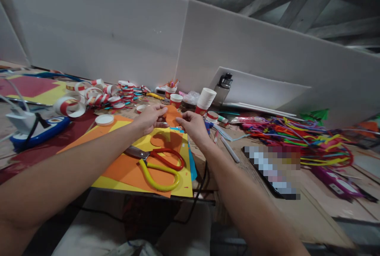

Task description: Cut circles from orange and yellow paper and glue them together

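Between my two hands an orange paper cutout (172,116) is held up above the table. My left hand (152,118) pinches its left side, and my right hand (192,123) pinches its right edge. Below them lie yellow and orange paper sheets (118,169), overlapping one another. A pair of scissors (162,169) rests on these sheets, with one red and one yellow handle loop. Part of its blades is hidden behind my left forearm. The exact outline of the cutout is partly covered by my fingers.
Paper cups (206,99) stand at the back, near a bottle (222,90). Cut cup rings (97,93) are heaped at back left. A blue power strip (44,131) sits far left. Colourful pipe cleaners (297,133) and a blurred-out phone (267,173) lie at right.
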